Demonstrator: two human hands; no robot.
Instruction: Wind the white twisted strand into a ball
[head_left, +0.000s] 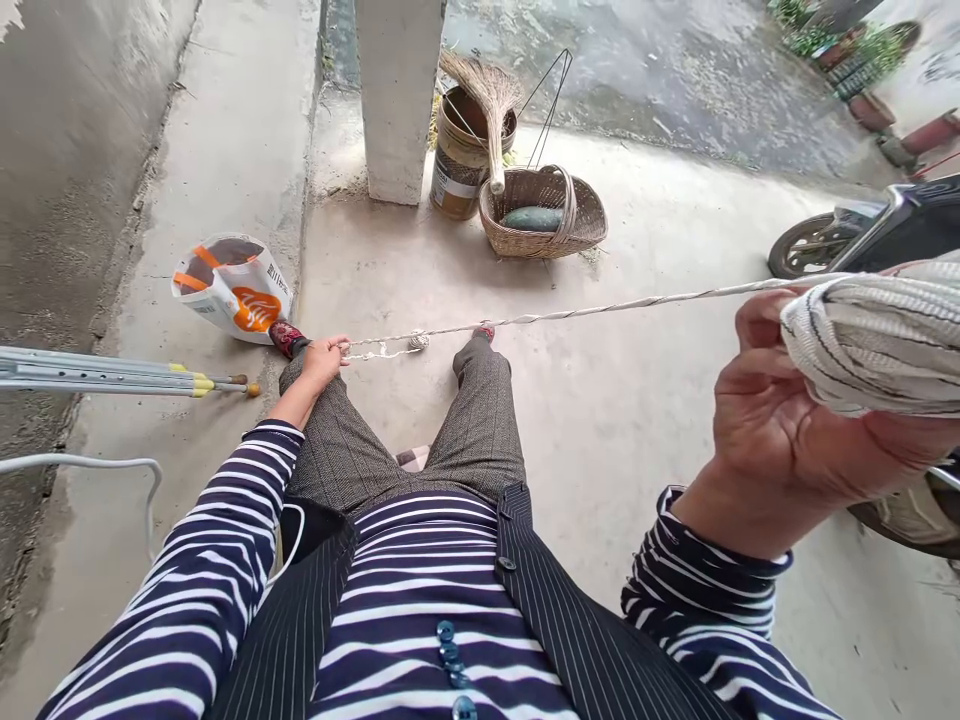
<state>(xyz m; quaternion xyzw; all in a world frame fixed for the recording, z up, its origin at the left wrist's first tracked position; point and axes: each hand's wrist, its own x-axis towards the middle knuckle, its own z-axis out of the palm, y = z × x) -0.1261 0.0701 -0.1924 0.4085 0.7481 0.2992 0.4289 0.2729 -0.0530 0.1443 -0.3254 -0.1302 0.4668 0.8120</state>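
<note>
My right hand (pixel 780 430), raised close to the camera on the right, is closed round a thick bundle of white woven strap with a dark thread (pixel 877 345). From the bundle a twisted length of white cord (pixel 585 312) stretches taut leftward across my knees. Its far end reaches my left hand (pixel 322 365), which rests by my left knee with the fingers closed on the cord. A second white strand runs from that hand to a small wound ball of cord (pixel 418 341) between my legs. Whether this ball hangs or lies on the floor, I cannot tell.
A white and orange bag (pixel 232 285) stands by my left foot, near crutches (pixel 112 370). Ahead are a concrete pillar (pixel 401 100), a bucket (pixel 454 165) with a straw broom (pixel 491 95), and a wicker basket (pixel 517 240) holding a green gourd (pixel 532 219). A motorbike (pixel 870 230) is at right.
</note>
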